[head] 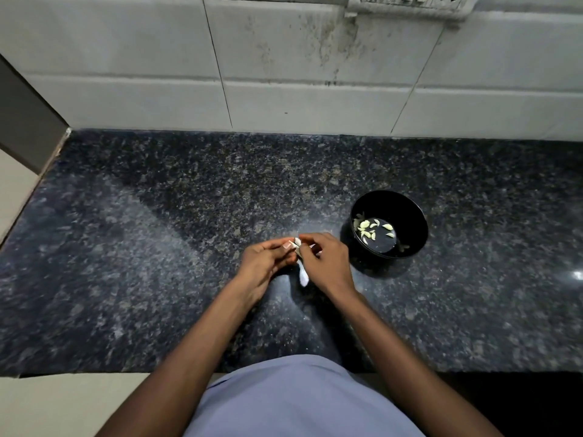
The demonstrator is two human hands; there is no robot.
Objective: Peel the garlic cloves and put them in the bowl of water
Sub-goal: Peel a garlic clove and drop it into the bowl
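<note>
Both hands meeting above the dark table (157,247): left hand (263,261) and right hand (326,263) with fingers curled, pinching one garlic clove (297,244) between fingertips, white skin (303,279) dangling below. Just right, black bowl (407,212) of water holding peeled cloves (367,230).

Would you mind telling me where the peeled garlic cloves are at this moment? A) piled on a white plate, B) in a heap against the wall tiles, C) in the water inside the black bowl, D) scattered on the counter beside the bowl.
C: the pale peeled cloves sit in the water inside the black bowl, which stands on the counter beside the right hand.
</note>
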